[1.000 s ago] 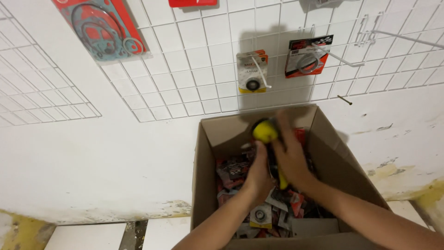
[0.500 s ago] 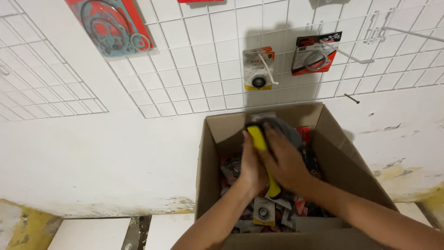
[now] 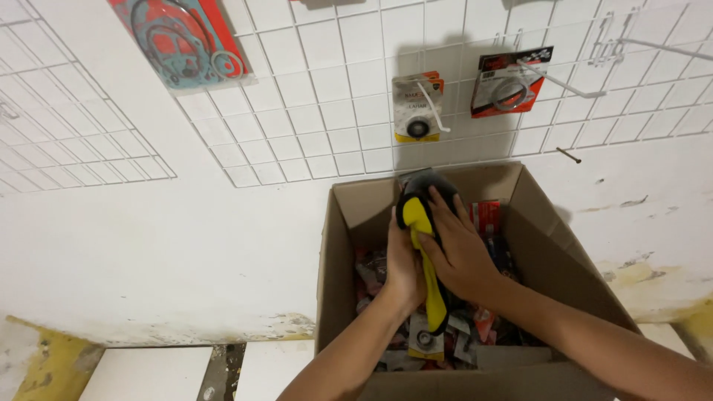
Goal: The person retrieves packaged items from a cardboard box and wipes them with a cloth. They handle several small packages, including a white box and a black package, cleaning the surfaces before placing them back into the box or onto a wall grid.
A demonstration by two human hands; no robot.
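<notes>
Both hands are down in the open cardboard box (image 3: 338, 245) at lower centre of the frame, closed around a yellow and black packet (image 3: 425, 245) that sits upright in the middle of the box, its dark rounded top near the far wall. The left hand (image 3: 403, 263) cups the packet's left side; the right hand (image 3: 459, 249) lies over its right face, fingers (image 3: 444, 212) spread toward the top. Each grip is wrapped on the packet. To do this well, I judge the hold should stay on both sides so the long packet does not fold, and it should come up straight, clear of the loose small packets (image 3: 438, 334) heaped beneath

Against the frame a second ago, the packet shows more of its yellow length and the hands sit a little higher; the wire grid panel (image 3: 327, 111) and its hung packets appear shifted, so the view has tilted
</notes>
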